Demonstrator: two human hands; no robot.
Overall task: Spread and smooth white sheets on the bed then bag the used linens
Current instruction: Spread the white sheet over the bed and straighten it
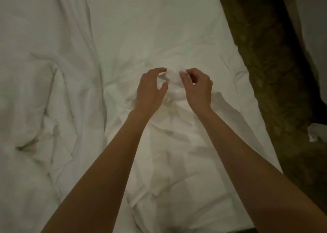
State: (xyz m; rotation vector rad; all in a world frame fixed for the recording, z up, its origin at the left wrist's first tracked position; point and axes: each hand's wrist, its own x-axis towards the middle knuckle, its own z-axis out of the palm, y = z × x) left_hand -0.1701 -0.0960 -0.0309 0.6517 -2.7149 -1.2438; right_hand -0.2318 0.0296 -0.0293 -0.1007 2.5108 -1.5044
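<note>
White cotton covers almost all of the view: a sheet [169, 144] lies bunched and creased on the bed [150, 20], and a second heap of white bedding [44, 91] is piled on the left side. Both hands meet over the middle of the sheet at a small raised fold [172, 77]. The right hand [198, 87] pinches this fold between thumb and curled fingers. The left hand [152, 87] is curved around the other end of the fold, with the fingers a little apart; whether it already grips the cloth I cannot tell.

I judge that the spreading step is in hand, at its beginning, because the sheet is not yet flat and no bag is visible. The next move probably needs a firm hold with both hands, then pulling the fold apart toward the bed edges. On the right there is dark patterned carpet [274, 73], with a small white piece of cloth or paper [316, 131] lying on it.
</note>
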